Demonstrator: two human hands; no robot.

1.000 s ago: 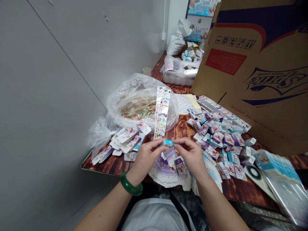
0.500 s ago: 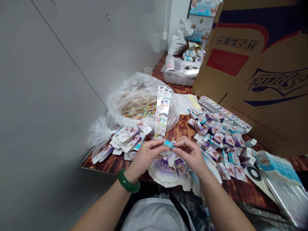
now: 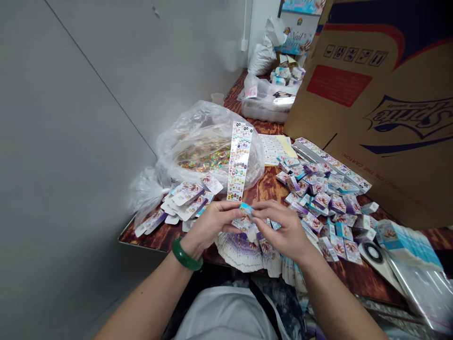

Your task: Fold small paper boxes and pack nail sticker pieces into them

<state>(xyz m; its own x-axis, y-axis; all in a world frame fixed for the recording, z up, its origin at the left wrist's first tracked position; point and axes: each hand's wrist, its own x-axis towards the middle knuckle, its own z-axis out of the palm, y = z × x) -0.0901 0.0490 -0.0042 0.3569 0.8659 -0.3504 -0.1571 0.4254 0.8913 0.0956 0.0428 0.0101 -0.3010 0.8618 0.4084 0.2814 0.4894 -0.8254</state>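
A small blue-and-white printed nail-sticker box point(image 3: 244, 220) is between my two hands at the table's front. My left hand point(image 3: 212, 224) is closed, pinching its left side between thumb and fingers; a green bangle circles that wrist. From the other side my right hand point(image 3: 283, 229) has its thumb and fingertips closed on the box's right end. Below them, flattened purple-and-white boxes point(image 3: 237, 255) lie fanned out, and blue ones point(image 3: 292, 271) sit partly under my right forearm. Just beyond my hands, printed sticker strips point(image 3: 238, 163) lean against a clear plastic bag point(image 3: 208, 127) holding shiny, colourful pieces.
Folded little boxes point(image 3: 320, 203) are heaped on the right, before a big brown carton point(image 3: 339, 123). Flat-looking boxes point(image 3: 184, 200) are stacked at left. A beige device with a round black part point(image 3: 373, 252) lies near clear plastic packaging point(image 3: 417, 283). A plastic tray point(image 3: 262, 111) stands behind.
My right hand has shifted slightly, its fingers now stretched further over the box's right end. The box has tilted, showing more of its printed face. The camera view has moved a little.
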